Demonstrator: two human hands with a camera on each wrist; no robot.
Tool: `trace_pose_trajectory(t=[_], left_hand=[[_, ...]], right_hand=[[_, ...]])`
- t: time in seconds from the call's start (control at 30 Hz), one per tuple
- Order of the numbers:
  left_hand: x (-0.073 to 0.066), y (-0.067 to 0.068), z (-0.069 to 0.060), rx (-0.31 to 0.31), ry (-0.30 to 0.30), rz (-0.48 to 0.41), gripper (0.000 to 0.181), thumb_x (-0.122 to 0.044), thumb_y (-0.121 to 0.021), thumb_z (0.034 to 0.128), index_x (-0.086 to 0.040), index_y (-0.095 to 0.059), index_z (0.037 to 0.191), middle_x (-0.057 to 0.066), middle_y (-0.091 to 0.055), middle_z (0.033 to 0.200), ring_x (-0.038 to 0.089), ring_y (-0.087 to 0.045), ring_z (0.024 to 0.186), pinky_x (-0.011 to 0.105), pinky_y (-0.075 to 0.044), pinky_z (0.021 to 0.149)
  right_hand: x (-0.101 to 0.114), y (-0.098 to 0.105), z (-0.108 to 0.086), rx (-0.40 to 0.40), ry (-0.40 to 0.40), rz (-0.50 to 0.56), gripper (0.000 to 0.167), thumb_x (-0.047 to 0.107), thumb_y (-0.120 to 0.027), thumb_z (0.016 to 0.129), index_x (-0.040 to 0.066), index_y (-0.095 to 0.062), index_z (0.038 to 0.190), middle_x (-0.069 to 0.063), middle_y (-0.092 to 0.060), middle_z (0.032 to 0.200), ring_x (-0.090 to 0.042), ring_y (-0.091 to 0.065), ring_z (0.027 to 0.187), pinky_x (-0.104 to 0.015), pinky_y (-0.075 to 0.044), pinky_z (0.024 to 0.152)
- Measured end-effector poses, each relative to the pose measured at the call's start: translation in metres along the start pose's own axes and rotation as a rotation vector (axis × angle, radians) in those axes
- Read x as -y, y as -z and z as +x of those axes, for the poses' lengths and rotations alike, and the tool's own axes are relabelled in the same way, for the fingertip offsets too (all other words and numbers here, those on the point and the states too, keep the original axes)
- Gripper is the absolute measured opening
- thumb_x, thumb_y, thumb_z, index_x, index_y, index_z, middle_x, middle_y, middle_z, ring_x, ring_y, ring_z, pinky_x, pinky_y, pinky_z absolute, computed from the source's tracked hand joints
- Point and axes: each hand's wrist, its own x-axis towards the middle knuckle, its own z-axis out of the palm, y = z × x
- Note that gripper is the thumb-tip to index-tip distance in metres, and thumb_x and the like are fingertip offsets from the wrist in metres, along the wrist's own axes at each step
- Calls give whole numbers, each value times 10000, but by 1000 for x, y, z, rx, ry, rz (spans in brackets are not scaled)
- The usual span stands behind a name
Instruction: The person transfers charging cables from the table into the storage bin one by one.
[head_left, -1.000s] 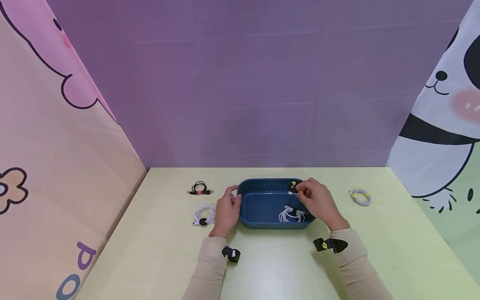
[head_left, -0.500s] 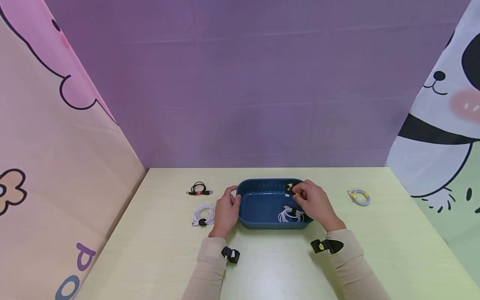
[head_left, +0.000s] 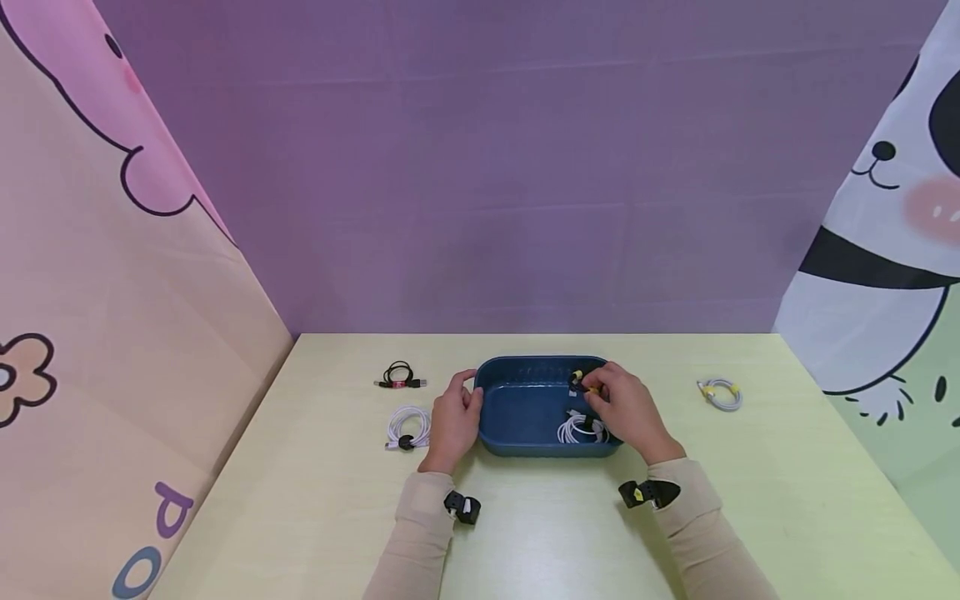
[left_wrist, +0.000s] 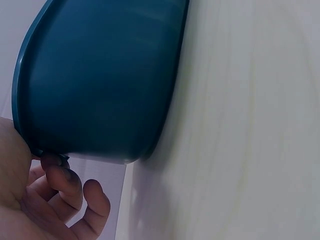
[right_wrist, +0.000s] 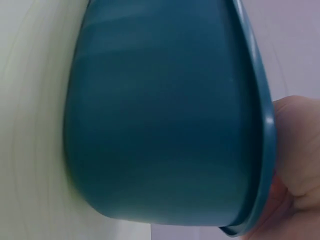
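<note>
A blue plastic bin (head_left: 525, 450) stands on the table. My left hand (head_left: 455, 419) grips its left rim, thumb on top; in the left wrist view curled fingers (left_wrist: 64, 186) lie under the rim. Over the right end reaches my right hand (head_left: 628, 410), pinching a coiled black cable (head_left: 576, 380) with yellow parts in the bin's back right corner. Part of that cable is hidden behind the fingers. A coiled white cable (head_left: 581, 428) with a black tie lies in the bin's front right. In the right wrist view the bin's wall (right_wrist: 165, 120) hides the fingertips.
Left of the bin lie a black USB cable (head_left: 400, 377) with a red tie and a coiled white cable (head_left: 408, 428) with a black tie. To the right lies a grey-white cable (head_left: 722, 395) with yellow ties. A purple cloth (head_left: 525, 167) hangs behind the table.
My right hand has shifted slightly left inside the bin, with the black cable moving left too. The left hand stays on the rim.
</note>
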Motion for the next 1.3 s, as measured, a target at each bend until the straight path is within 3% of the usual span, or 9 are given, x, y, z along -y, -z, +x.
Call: trace_pose_trajectory(t=[0.3, 0.47, 0.77, 0.93, 1.3], left_hand=[[1, -1, -1, 2, 1, -1, 364, -171, -582, 1047, -95, -577, 1403, -9, -492, 675, 120, -446, 541, 239, -347, 518], [0, 0, 0, 1, -5, -1, 370, -171, -584, 1046, -85, -574, 1405, -5, -494, 680, 124, -448, 548, 241, -350, 521], [-1, 0, -1, -1, -7, -3, 367, -166, -588, 1042, -83, -578, 1399, -11, -479, 671, 121, -438, 545, 239, -338, 518], [0, 0, -1, 0, -1, 0, 363, -170, -586, 1044, -89, -579, 1398, -11, -484, 673, 118, -442, 545, 237, -343, 521], [0, 0, 0, 5, 8, 3, 372, -172, -581, 1046, -91, -570, 1409, -5, -491, 679, 125, -445, 549, 243, -344, 520]], right_hand=[[0, -6, -1, -6, 5, -20, 126, 76, -743, 920, 49, -731, 1042, -64, -634, 951, -185, -551, 781, -320, -482, 693], [-1, -12, -2, -19, 22, -84, 128, 93, -763, 907, 59, -741, 1029, -58, -653, 947, -174, -552, 732, -338, -496, 685], [-3, -19, -2, -52, 63, -180, 135, 104, -787, 884, 71, -749, 1009, -56, -677, 950, -240, -630, 788, -505, -501, 856], [-3, -22, -2, -46, 51, -214, 151, 113, -796, 876, 78, -750, 1015, -63, -690, 963, -265, -668, 868, -498, -493, 871], [-2, -25, -1, -53, 48, -261, 141, 116, -815, 858, 88, -751, 981, -55, -697, 940, -255, -668, 883, -442, -478, 803]])
